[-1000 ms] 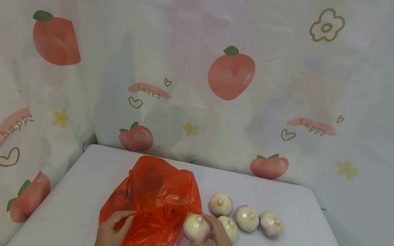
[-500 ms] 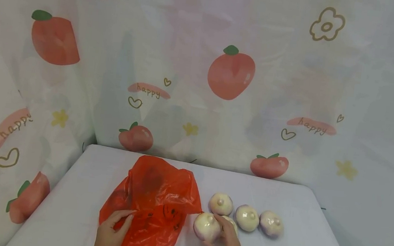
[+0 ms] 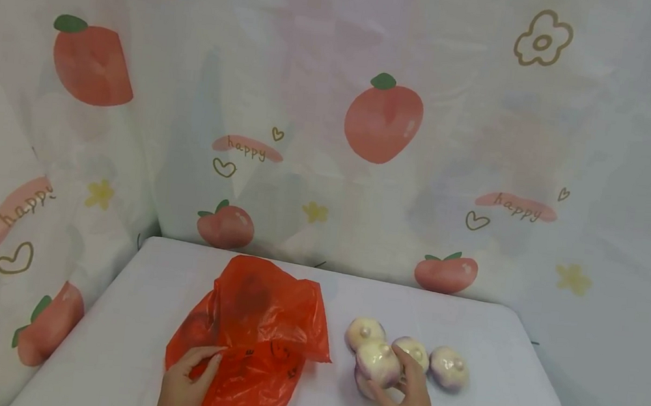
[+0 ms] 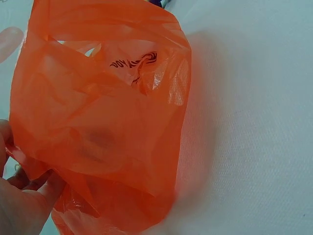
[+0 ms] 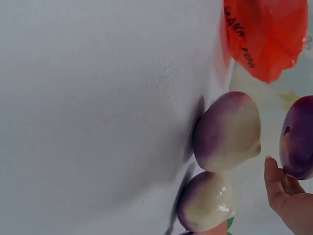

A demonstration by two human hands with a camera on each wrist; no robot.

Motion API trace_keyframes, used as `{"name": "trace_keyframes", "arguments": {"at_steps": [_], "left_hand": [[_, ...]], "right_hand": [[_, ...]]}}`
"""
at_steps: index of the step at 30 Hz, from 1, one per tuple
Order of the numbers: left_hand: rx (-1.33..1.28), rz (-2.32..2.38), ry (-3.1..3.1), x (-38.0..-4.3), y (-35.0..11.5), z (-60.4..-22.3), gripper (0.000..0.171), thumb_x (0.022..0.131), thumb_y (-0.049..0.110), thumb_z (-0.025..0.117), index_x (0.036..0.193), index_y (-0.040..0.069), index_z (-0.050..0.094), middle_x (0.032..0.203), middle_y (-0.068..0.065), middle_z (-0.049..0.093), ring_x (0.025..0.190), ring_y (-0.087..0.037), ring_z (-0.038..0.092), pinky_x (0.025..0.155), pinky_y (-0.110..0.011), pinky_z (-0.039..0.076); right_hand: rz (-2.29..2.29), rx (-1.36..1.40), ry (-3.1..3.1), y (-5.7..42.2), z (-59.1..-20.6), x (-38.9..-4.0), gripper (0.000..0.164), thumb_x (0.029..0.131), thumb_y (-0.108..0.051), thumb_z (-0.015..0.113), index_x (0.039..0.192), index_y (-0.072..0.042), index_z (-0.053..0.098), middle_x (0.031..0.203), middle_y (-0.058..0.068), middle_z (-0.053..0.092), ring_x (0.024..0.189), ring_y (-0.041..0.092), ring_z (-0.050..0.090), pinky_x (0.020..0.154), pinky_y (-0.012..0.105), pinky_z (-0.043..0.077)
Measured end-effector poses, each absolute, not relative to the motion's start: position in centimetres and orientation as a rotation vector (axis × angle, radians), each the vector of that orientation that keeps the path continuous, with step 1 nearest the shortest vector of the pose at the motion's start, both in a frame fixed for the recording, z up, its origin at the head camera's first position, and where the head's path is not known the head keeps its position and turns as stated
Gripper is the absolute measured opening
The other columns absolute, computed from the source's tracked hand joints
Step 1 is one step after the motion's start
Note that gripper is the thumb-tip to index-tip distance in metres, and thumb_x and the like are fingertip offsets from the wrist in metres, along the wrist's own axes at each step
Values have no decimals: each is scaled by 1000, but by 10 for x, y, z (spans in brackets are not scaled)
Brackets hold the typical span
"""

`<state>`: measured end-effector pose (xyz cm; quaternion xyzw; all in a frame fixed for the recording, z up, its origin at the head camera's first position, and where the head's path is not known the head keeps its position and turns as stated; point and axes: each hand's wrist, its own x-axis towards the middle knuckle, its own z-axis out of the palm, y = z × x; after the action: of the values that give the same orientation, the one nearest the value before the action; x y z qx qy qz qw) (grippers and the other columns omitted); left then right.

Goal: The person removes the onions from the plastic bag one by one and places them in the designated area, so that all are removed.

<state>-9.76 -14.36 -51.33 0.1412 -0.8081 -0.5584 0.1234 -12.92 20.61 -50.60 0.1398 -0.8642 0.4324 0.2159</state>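
My left hand (image 3: 187,379) pinches the edge of a red plastic bag (image 3: 274,303), which lies crumpled on the left half of the table. Black printed lettering shows on the bag in both wrist views. With thumb and fingers, my right hand (image 3: 409,397) holds a round cream-and-purple turnip-like bulb (image 3: 376,359), its small nub upward. In the right wrist view the dark purple underside of this held bulb (image 5: 299,137) faces the camera. It overlaps another bulb (image 3: 364,383), mostly hidden beneath it in the head view. A further bulb (image 3: 414,350) is partly covered by my right fingers.
One bulb (image 3: 365,333) rests behind the held one, and another (image 3: 448,369) is at the right end of the group. The white table (image 3: 499,350) ends at a wall sheet (image 3: 312,97) printed with peaches and flowers.
My right hand has moved right with the held bulb, from beside the bag to over the other bulbs. The bag's right corner has sagged slightly. My left hand keeps its place.
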Motion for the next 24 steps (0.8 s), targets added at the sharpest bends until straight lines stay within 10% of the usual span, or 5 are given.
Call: {"name": "trace_keyframes", "arguments": {"at_steps": [15,24], "left_hand": [[427,-1613,-2369,-99,-141,-515,16,89,11,66,104,13,71,100,-1,65,90,-19,61,74,-32,54],[414,-1612,-2376,-99,-142,-516,15,89,11,66,103,13,72,98,0,65,89,-19,61,74,-32,55]], "right_hand": [[960,257,-2444,250,-512,-128,71,65,-10,86,126,0,53,125,15,56,110,-1,41,67,28,51],[971,239,-2574,263,-521,-121,67,69,-12,83,123,7,48,116,24,56,95,33,55,62,31,52]]}}
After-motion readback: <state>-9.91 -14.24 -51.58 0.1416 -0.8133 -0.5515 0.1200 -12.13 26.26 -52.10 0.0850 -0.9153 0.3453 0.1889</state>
